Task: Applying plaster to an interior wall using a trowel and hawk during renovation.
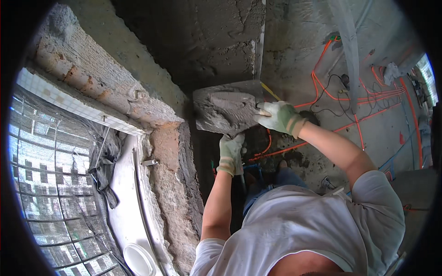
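A square plastering board (201, 99) carries a heap of wet grey mortar (215, 115) at the centre of the head view. My left hand (230, 154), in a pale green glove, is closed on the board's handle from below. My right hand (279, 118), also gloved, is closed at the board's right side on what looks like a trowel; its blade lies in or against the mortar and is hard to make out. Behind the board rises a dark, freshly plastered wall (207, 41), with a straight strip (258, 53) running down its right side.
A rough masonry window reveal (165, 175) runs along my left, with netting (55, 179) outside and a white bucket (140, 257) low left. Orange conduits (314, 80) and black cables cross the grey surface to the right. My shoes and legs (287, 177) show below the board.
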`<act>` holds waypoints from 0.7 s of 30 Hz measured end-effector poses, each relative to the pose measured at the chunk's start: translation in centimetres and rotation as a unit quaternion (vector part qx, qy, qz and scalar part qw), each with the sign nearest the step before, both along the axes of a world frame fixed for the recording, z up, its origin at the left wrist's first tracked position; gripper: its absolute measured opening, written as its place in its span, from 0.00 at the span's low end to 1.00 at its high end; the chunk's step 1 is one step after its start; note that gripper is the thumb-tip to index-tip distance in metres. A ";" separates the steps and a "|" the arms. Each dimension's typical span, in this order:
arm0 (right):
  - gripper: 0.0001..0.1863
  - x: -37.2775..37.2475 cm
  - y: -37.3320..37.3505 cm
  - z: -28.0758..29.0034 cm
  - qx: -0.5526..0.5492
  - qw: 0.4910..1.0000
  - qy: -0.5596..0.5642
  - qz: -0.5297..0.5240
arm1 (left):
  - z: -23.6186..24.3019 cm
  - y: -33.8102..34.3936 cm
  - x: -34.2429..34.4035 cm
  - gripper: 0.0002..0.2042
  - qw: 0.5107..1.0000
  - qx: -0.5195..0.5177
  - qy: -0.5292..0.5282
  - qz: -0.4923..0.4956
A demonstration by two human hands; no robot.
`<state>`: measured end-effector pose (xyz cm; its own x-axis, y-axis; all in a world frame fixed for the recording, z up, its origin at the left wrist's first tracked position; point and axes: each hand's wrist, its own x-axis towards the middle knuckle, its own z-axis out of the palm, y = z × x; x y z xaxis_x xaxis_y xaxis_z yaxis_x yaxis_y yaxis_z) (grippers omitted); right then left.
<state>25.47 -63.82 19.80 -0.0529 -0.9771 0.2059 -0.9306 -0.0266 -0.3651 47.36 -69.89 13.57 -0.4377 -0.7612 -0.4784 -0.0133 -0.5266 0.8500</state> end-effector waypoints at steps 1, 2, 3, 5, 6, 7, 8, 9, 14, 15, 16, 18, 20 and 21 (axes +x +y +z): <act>0.22 -0.4 0.0 0.2 -0.011 0.999 0.033 -0.006 | 0.0 -1.0 0.0 0.08 1.000 -0.004 -0.002 -0.001; 0.22 -0.9 0.1 0.6 -0.036 0.999 0.037 -0.009 | 0.0 -1.8 0.1 0.08 0.999 -0.023 0.026 0.003; 0.21 -1.6 0.0 1.1 0.012 0.993 0.114 -0.013 | -0.3 -2.7 0.4 0.08 1.000 -0.016 0.011 0.005; 0.19 -3.3 -0.9 2.4 -0.022 0.971 0.236 0.016 | -1.2 -3.7 1.2 0.11 0.997 -0.070 0.010 -0.038; 0.19 -4.0 -1.8 3.1 -0.067 0.969 0.239 -0.002 | -1.9 -3.7 1.3 0.11 0.998 -0.051 -0.023 -0.040; 0.19 -4.7 -2.9 3.7 -0.087 0.972 0.219 0.016 | -2.6 -3.7 1.3 0.13 0.974 -0.200 -0.084 -0.066; 0.19 -5.2 -4.0 4.3 -0.115 0.973 0.197 0.028 | -3.3 -3.5 1.1 0.16 0.917 -0.341 -0.180 -0.097; 0.19 -5.4 -5.5 4.8 -0.131 0.970 0.200 0.039 | -3.9 -2.9 1.2 0.20 0.911 -0.325 -0.227 -0.114; 0.22 -6.7 -15.3 6.9 0.049 0.972 0.225 0.036 | -4.7 -2.9 -3.5 0.14 0.997 0.005 -0.045 -0.057; 0.22 -7.3 -16.8 7.5 0.071 0.968 0.233 0.053 | -4.4 -3.3 -4.0 0.13 0.999 0.009 -0.010 -0.033; 0.21 -8.4 -17.6 8.5 0.065 0.954 0.277 0.099 | -4.2 -3.8 -4.4 0.13 0.999 0.009 -0.017 -0.036; 0.21 -10.0 -18.8 10.7 0.062 0.932 0.325 0.144 | -4.0 -4.6 -5.1 0.14 1.000 0.023 0.013 -0.014; 0.07 -11.1 -19.0 13.8 -0.017 0.923 0.328 0.199 | -4.1 -5.0 -5.3 0.14 0.999 0.016 0.027 -0.020; 0.06 -11.3 -18.7 15.2 -0.117 0.892 0.356 0.252 | -4.3 -5.0 -5.4 0.14 0.999 0.014 0.045 -0.021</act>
